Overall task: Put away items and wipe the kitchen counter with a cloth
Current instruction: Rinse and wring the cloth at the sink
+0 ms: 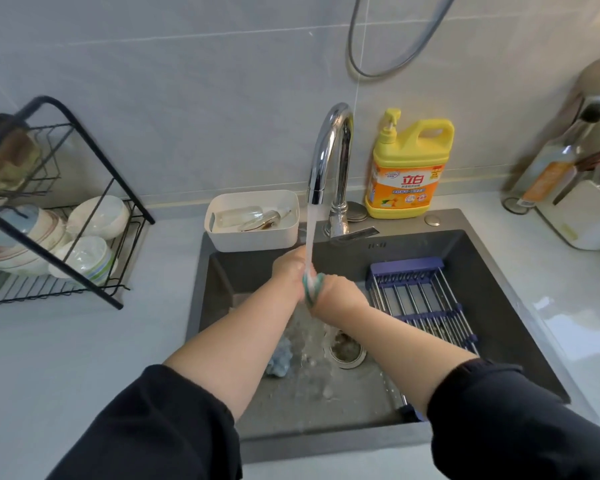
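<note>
Left hand (286, 268), right hand (340, 294) round cloth (313, 287) mid-sink (496, 282); rack (420, 299) along right side

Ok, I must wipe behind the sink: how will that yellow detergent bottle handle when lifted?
The yellow detergent bottle looks big, so probably heavy if full; fill level isn't visible. Its moulded handle should grip well; the broad base makes tipping unlikely.

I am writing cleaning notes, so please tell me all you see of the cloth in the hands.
The cloth is small, teal and white, seemingly soft fabric, bunched tight. The left hand and right hand grip it together above the sink, and water from the faucet runs onto it. Most is hidden.
</note>
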The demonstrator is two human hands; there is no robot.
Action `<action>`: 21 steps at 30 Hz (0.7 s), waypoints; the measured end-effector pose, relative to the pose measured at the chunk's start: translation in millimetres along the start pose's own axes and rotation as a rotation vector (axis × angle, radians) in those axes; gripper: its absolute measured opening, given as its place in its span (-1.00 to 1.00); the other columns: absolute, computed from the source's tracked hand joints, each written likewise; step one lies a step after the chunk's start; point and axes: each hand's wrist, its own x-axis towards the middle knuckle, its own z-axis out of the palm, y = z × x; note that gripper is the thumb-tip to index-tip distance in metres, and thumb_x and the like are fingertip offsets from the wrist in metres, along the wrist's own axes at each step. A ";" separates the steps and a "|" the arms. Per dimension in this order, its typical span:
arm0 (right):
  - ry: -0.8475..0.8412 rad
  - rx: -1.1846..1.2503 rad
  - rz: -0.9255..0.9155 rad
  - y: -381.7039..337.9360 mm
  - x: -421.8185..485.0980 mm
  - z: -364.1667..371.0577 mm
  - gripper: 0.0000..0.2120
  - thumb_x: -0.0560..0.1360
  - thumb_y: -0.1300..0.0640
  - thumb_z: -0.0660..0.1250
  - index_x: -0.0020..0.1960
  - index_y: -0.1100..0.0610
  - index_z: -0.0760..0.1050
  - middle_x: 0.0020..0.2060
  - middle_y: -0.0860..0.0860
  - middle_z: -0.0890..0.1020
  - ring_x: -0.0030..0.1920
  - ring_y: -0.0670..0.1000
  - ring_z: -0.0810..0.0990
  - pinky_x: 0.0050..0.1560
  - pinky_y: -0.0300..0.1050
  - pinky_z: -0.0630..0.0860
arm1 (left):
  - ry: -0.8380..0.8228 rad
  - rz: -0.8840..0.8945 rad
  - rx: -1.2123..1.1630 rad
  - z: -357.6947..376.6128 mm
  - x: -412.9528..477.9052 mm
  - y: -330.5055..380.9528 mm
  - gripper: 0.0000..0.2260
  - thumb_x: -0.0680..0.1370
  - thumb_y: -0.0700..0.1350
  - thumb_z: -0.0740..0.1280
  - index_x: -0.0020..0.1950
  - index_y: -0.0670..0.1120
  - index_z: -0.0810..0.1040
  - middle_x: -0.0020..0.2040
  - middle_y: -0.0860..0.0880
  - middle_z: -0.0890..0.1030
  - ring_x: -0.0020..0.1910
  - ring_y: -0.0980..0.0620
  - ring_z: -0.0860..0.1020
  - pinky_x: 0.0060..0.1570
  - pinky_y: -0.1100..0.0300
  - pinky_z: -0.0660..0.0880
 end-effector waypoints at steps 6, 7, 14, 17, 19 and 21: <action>0.051 -0.333 -0.086 5.2 4.4 -11.4 -0.77 0.47 0.17 0.19 0.10 0.10 0.49 -0.03 0.03 0.63 -0.05 0.12 0.62 -0.19 -0.09 0.48 | 0.149 -0.010 -0.084 1.4 -2.2 -5.4 -0.90 0.52 -0.18 0.28 -0.15 -0.19 0.45 -0.26 -0.13 0.46 -0.30 -0.08 0.45 -0.22 0.12 0.45; 0.051 -0.363 -0.104 4.6 4.5 -10.3 -0.77 0.48 0.17 0.20 0.10 0.10 0.49 -0.04 0.03 0.63 -0.06 0.12 0.62 -0.19 -0.09 0.47 | 0.169 -0.013 -0.096 0.0 -2.7 -7.1 -0.91 0.52 -0.19 0.29 -0.15 -0.20 0.48 -0.20 -0.15 0.51 -0.23 -0.10 0.50 -0.17 0.11 0.48; -0.251 0.073 0.058 23.8 2.3 -19.7 -0.76 0.45 0.15 0.37 0.09 0.19 0.49 -0.14 0.05 0.56 -0.18 0.04 0.56 -0.19 -0.14 0.54 | 0.084 -0.027 -0.162 -7.8 -8.0 -17.0 -0.79 0.60 -0.13 0.22 0.19 -0.19 0.45 -0.12 -0.16 0.52 -0.28 -0.05 0.51 -0.25 0.05 0.48; -0.381 0.703 0.108 47.7 -7.3 -33.5 -0.74 0.46 0.20 0.42 0.12 0.16 0.50 -0.08 0.10 0.64 -0.17 0.02 0.65 -0.18 -0.13 0.64 | 0.092 -0.056 -0.301 -18.5 -8.0 -18.2 -0.77 0.61 -0.19 0.16 0.26 -0.15 0.41 0.10 -0.22 0.54 -0.15 -0.14 0.58 0.09 -0.12 0.50; -0.398 1.018 0.187 61.5 -11.1 -39.8 -0.68 0.51 0.13 0.37 0.22 0.21 0.47 0.02 0.15 0.64 -0.04 0.07 0.66 -0.09 -0.11 0.64 | 0.080 -0.047 -0.346 -23.6 -9.8 -21.8 -0.77 0.59 -0.24 0.12 0.24 -0.19 0.41 0.12 -0.23 0.56 -0.01 -0.19 0.58 0.22 -0.14 0.44; -0.336 1.287 0.306 71.8 -6.7 -42.7 -0.56 0.57 0.03 0.27 0.36 0.24 0.36 0.19 0.19 0.57 0.15 0.13 0.59 0.03 -0.03 0.60 | 0.071 -0.041 -0.401 -27.2 -12.5 -20.7 -0.84 0.58 -0.28 0.11 0.07 -0.23 0.45 0.05 -0.22 0.57 0.07 -0.19 0.56 0.23 -0.09 0.44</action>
